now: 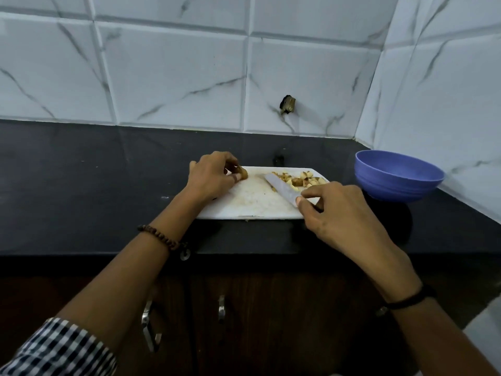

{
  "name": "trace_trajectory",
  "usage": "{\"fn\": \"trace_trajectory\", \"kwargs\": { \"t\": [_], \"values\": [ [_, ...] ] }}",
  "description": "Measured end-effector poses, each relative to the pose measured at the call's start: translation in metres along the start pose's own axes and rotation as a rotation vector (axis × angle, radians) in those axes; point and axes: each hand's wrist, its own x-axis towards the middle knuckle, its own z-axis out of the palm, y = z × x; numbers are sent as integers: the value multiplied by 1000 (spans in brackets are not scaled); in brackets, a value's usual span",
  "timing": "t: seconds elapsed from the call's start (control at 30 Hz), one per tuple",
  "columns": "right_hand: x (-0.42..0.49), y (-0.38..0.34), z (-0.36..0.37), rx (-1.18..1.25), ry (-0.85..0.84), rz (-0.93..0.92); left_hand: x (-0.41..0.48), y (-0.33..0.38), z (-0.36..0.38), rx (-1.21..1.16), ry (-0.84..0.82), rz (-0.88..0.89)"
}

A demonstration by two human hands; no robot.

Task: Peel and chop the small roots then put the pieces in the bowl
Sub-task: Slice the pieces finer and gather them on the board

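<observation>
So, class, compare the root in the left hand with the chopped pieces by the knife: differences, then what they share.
The root is one lump; the pieces are many small chunks. The left hand pinches the root; the pieces lie loose beside the knife. The root sits left on the cutting board, the pieces right. Both are brownish.

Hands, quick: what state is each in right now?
Left hand: fingers pinch a small root on the cutting board.
Right hand: fingers grip the knife.
</observation>
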Motion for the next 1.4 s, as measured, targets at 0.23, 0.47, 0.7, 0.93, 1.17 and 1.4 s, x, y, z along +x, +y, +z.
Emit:
{"fn": "trace_trajectory", "kwargs": {
  "t": [0.23,0.47,0.7,0.93,1.17,1.4],
  "values": [
    [4,2,-3,140,51,18,-2,4,-2,-103,-78,-8],
    [9,-10,8,151,34,-14,-6,7,-7,-63,-47,3],
    [19,-14,18,116,56,-31,-5,7,-7,-82,-2,12],
    [25,-22,21,63,41,-63,-3,9,-5,-103,-8,-23],
    [38,-35,28,-57,3,-80,-4,11,-5,-107,-6,11],
    [48,-50,28,-120,-51,-97,-8,13,-7,-75,14,24]
  ]
}}
